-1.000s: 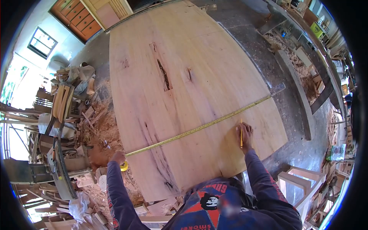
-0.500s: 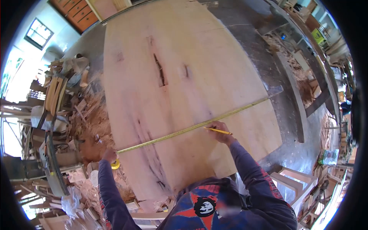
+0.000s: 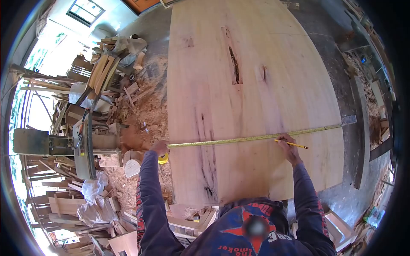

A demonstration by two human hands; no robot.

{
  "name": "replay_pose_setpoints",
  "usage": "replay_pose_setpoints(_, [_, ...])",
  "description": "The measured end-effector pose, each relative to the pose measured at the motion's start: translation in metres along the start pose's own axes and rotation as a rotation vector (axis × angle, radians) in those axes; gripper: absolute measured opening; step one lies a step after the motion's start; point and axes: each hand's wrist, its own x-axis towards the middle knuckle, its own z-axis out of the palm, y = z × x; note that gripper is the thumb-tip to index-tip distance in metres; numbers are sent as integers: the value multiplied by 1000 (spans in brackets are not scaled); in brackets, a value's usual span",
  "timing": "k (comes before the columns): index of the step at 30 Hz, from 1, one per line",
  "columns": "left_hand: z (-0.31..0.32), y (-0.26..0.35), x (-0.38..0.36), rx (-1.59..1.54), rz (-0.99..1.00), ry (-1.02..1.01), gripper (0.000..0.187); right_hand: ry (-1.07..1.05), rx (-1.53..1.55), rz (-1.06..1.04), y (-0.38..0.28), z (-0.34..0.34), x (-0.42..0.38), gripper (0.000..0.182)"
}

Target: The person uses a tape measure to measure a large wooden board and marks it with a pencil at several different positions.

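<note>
A yellow tape measure (image 3: 230, 140) stretches across a large pale wooden tabletop (image 3: 256, 102) with dark knots and a long crack. At the panel's left edge, my left hand (image 3: 160, 147) is closed on the near end of the tape, with the yellow tape case (image 3: 163, 158) just below it. The tape's far end lies by a metal piece (image 3: 348, 120) at the right edge. My right hand (image 3: 286, 144) pinches a yellow pencil (image 3: 299, 146), its tip on or just above the wood beside the tape's lower edge.
Wood offcuts (image 3: 102, 72) and shavings (image 3: 147, 111) lie on the floor to the left, near a machine (image 3: 32, 142). A wooden frame (image 3: 339, 230) stands at lower right, and a long beam (image 3: 363, 141) lies beyond the right edge.
The head view has turned, so the panel appears further right and the tape more level. My left hand still holds the tape and my right hand still holds the pencil beside it.
</note>
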Motion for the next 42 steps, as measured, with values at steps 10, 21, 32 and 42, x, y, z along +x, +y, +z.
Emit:
replay_pose_setpoints(10, [-1, -7, 5, 229, 111, -58, 11, -6, -147, 8, -3, -1, 0, 8])
replay_pose_setpoints(21, [-8, 8, 1, 79, -2, -41, 9, -3, -107, 19, -6, 2, 3, 8])
replay_pose_setpoints(32, [-10, 8, 2, 64, -16, -48, 14, -8, -123, 4, -10, 1, 2, 8])
replay_pose_setpoints(42, [15, -40, 29, 622, 385, -140, 15, -47, -194, -119, 37, -15, 9, 7])
